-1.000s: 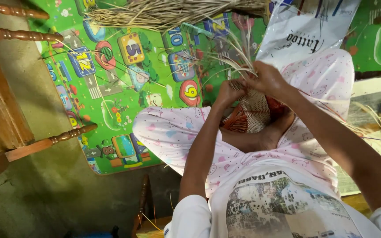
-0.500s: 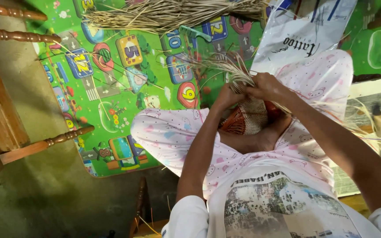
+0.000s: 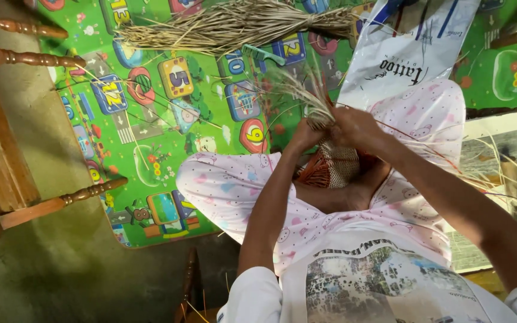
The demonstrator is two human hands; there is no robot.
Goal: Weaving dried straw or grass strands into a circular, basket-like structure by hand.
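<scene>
Mat: green play mat (image 3: 151,149) with bright numbered pictures lies on the floor; loose straws are scattered across its middle
Bundle: big sheaf of dry straw (image 3: 228,24) rests along the mat's far edge, well apart from the hands
Bag: white plastic bag (image 3: 408,54) sits at the mat's far right corner
Basket: small woven piece (image 3: 333,167), tan and reddish, sits in the lap on pink patterned trousers, just under both hands
Strands: tuft of straw ends (image 3: 297,90) fans up from the weave
Left hand (image 3: 303,134): closed, pinching strands at the weave's rim, forearm sloping up from the body
Right hand (image 3: 354,125): closed over the same strands, wrist bent inward
Doing it well: probably keep strands taut, pinch close to the weave so nothing slackens
</scene>
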